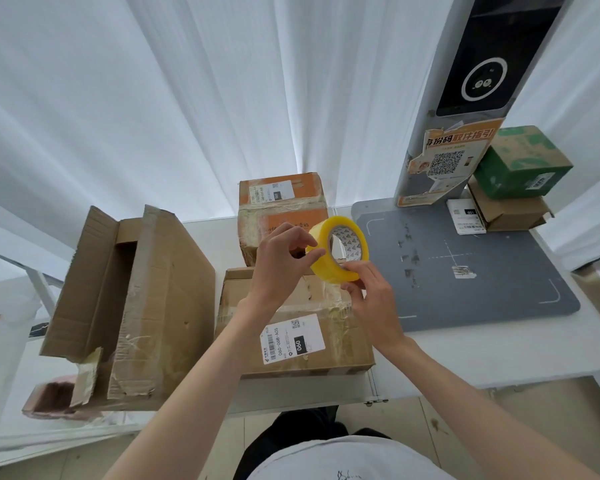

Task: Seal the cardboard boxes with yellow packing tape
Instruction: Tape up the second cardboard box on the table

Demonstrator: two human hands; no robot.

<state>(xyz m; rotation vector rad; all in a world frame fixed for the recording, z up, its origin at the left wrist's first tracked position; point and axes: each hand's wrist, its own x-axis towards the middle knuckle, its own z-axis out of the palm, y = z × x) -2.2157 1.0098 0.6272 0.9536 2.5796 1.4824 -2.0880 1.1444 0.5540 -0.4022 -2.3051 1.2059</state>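
White label [293, 339] on near cardboard box [340, 344]: barcode, "060-068-A05", black patch reading "060", small QR code at its top. Label [273, 192] on far orange-brown box [291, 216]: black patch "060", barcode, rest too small. Orange poster [447, 161] on grey kiosk post [426, 98]: large Chinese heading ending "取件指引", big QR code below it, fine print unreadable. White slip [466, 216] on grey mat [482, 271]: dark patch, digits unclear. Green box [520, 164]: white sticker [538, 183] with numbers, not legible. Tape roll [338, 249] core: repeated triangle logo, no readable words.
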